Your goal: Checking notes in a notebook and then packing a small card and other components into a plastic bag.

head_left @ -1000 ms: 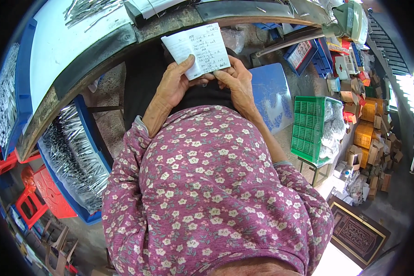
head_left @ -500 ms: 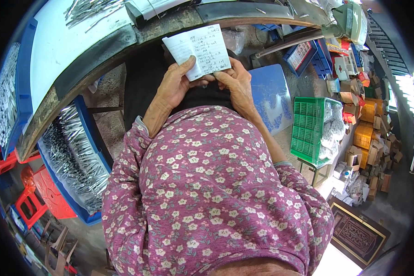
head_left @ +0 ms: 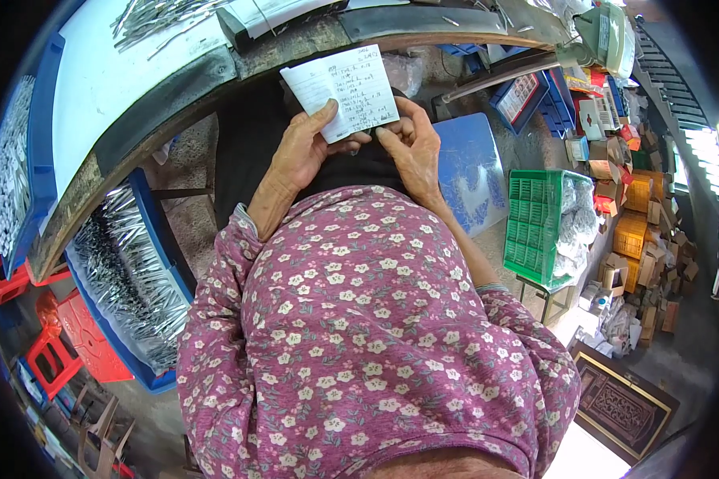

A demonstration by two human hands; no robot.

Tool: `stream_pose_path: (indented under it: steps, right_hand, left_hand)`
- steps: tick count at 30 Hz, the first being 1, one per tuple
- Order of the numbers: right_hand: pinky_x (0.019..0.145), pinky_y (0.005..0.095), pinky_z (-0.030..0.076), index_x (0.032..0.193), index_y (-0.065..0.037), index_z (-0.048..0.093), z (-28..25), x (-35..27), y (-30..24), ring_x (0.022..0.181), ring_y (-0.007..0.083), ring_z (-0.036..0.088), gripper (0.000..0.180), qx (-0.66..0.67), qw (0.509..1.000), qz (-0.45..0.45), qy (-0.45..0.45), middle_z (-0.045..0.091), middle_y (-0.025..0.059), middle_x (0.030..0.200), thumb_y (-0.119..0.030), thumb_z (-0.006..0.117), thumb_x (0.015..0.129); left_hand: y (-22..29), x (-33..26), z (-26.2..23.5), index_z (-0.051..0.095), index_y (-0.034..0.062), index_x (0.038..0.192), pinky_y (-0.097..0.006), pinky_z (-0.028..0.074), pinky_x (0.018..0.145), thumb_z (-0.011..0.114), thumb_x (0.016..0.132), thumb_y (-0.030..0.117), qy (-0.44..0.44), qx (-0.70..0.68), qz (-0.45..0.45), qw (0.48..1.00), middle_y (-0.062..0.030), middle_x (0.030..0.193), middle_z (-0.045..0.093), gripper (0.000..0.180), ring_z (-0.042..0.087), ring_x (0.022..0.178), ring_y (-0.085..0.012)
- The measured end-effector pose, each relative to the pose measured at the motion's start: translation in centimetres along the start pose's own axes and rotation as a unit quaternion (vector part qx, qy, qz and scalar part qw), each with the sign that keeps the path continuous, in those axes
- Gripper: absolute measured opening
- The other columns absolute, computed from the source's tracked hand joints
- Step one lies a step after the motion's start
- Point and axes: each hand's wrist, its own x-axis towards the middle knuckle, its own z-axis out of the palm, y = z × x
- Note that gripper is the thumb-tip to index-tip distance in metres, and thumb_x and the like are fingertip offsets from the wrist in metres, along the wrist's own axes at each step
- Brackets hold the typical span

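Observation:
A small white notebook (head_left: 367,84) with handwritten lines is held over my lap, below the edge of the workbench. My left hand (head_left: 303,144) grips its lower left part, thumb on the page and fingers behind. My right hand (head_left: 414,148) is curled at the notebook's lower right corner, thumb tip by the bottom edge and index finger along the right edge. The tips of some right fingers are hidden behind the paper.
The workbench (head_left: 168,104) curves across the front, with thin metal rods (head_left: 164,17) on it. A blue bin (head_left: 148,239) of metal pieces stands at left, near a red stool (head_left: 52,359). At right are a blue board (head_left: 467,172), a green crate (head_left: 531,227) and cardboard boxes (head_left: 655,295).
The notebook has shifted very slightly left and down. My right thumb has slid a little right along its lower edge, toward the corner. My left hand keeps its hold.

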Motion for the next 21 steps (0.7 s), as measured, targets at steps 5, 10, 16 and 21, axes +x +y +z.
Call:
stream_pose_path:
  steps: [5,10,16,21]
  right_hand:
    - [0.055,0.0162,0.038,0.115,0.001,0.042,0.20,-0.08,0.29,0.059,0.0030,0.045,0.042,-0.031,0.998,-0.035,0.041,0.054,0.0004,0.069,0.001,0.058,0.075]
    - [0.053,0.0155,0.036,0.112,-0.002,0.046,0.34,-0.14,0.19,0.058,0.0019,0.043,0.040,-0.056,0.994,-0.074,0.049,0.052,-0.0016,0.069,0.002,0.058,0.075]
    - [0.053,0.0148,0.036,0.111,-0.002,0.048,0.33,-0.19,0.66,0.059,0.0008,0.042,0.037,-0.022,0.997,-0.061,0.045,0.052,-0.0027,0.071,0.003,0.057,0.075]
    - [0.054,0.0145,0.035,0.111,-0.002,0.048,0.00,-0.32,0.61,0.060,0.0006,0.042,0.037,-0.015,0.997,-0.054,0.052,0.052,-0.0033,0.072,0.003,0.057,0.076]
  left_hand:
    - [0.04,0.09,-0.06,0.041,-0.0070,0.115,-0.033,0.053,0.067,0.040,0.091,0.027,-0.009,0.000,-0.005,1.000,-0.0205,0.101,0.057,0.042,0.062,0.081,-0.0264]
    - [0.02,0.03,-0.14,0.040,-0.0069,0.116,-0.034,0.053,0.067,0.040,0.091,0.027,-0.009,-0.014,-0.001,1.000,-0.0203,0.101,0.057,0.042,0.062,0.080,-0.0267]
    - [0.09,0.02,-0.16,0.039,-0.0067,0.117,-0.034,0.053,0.067,0.041,0.091,0.027,-0.017,-0.021,-0.006,1.000,-0.0202,0.101,0.057,0.042,0.062,0.080,-0.0267]
    - [0.01,-0.19,0.53,0.046,-0.0064,0.110,-0.030,0.053,0.064,0.041,0.091,0.028,0.006,-0.007,0.005,1.000,-0.0185,0.094,0.060,0.040,0.063,0.076,-0.0254]
